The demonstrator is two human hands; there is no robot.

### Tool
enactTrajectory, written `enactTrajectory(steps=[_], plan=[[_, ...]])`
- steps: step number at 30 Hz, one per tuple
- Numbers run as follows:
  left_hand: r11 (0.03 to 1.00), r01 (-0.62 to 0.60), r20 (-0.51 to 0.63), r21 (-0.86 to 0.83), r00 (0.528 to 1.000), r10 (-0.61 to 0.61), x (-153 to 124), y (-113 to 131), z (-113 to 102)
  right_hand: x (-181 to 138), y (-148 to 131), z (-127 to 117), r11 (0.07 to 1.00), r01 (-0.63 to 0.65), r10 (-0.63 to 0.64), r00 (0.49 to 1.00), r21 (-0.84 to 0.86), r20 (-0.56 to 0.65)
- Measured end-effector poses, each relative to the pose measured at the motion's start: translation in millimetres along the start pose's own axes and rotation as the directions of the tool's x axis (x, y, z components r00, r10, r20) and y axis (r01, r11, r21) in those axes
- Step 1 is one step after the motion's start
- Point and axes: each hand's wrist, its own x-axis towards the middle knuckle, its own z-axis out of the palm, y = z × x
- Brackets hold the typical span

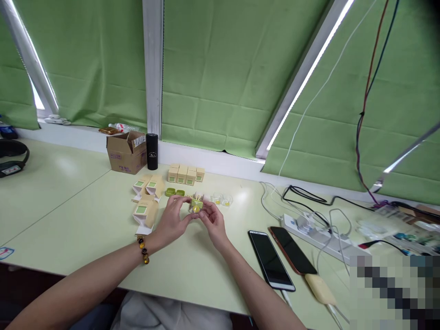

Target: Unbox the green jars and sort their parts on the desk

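Between my two hands is a small clear case with a green top (195, 206) and something yellow showing inside. The fingers and thumb of my left hand (173, 220) pinch its left side. My right hand (213, 223) grips it from the right, fingertips bent against its lower edge. Just beyond my left hand lie two green lid-like pieces (175, 192). Small pale parts behind the case are partly hidden by it. To the right of it stand clear plastic cups (222, 200) with yellow bits inside. Left of my hands are opened small kraft boxes (145, 210) with green labels.
Several closed kraft boxes (181, 174) stand in a row behind. Farther left are a brown carton (125, 156) and a black tumbler (151, 152). Two phones (271, 259), a power strip (316, 238) and tangled cables lie on the right; headphones (13, 156) lie far left.
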Motion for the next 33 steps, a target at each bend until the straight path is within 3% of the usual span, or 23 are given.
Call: enactTrajectory(steps=[4, 12, 15, 19, 24, 30, 33], plan=[[0.996, 0.067, -0.005, -0.065, 0.998, -0.067, 2, -2, 0, -2, -2, -1, 0.999, 0.04, -0.039, 0.998, -0.02, 0.049], [0.959, 0.181, 0.022, -0.217, 0.983, -0.18, 5, -12, 6, -3, -3, -2, 0.995, 0.065, -0.062, 0.998, -0.079, 0.032], [0.866, 0.253, 0.153, -0.431, 0.966, -0.206, 7, -14, 9, -4, -5, 0, 0.989, 0.085, -0.085, 0.996, -0.124, 0.009], [0.72, 0.319, 0.334, -0.616, 0.934, -0.128, 8, -7, 9, -6, -9, 2, 0.947, 0.142, -0.163, 0.985, -0.288, -0.05], [0.623, 0.386, 0.403, -0.681, 0.907, -0.12, 8, -1, 5, -9, -15, 8, 0.858, 0.25, -0.293, 0.956, -0.449, -0.028], [0.355, 0.449, 0.455, -0.82, 0.888, -0.07, 8, 1, -3, -13, -18, 12, 0.845, 0.344, -0.385, 0.923, -0.409, -0.02], [0.333, 0.477, 0.488, -0.813, 0.871, -0.056, 9, 2, -8, -15, -20, 11, 0.83, 0.343, -0.406, 0.912, -0.439, -0.055]])
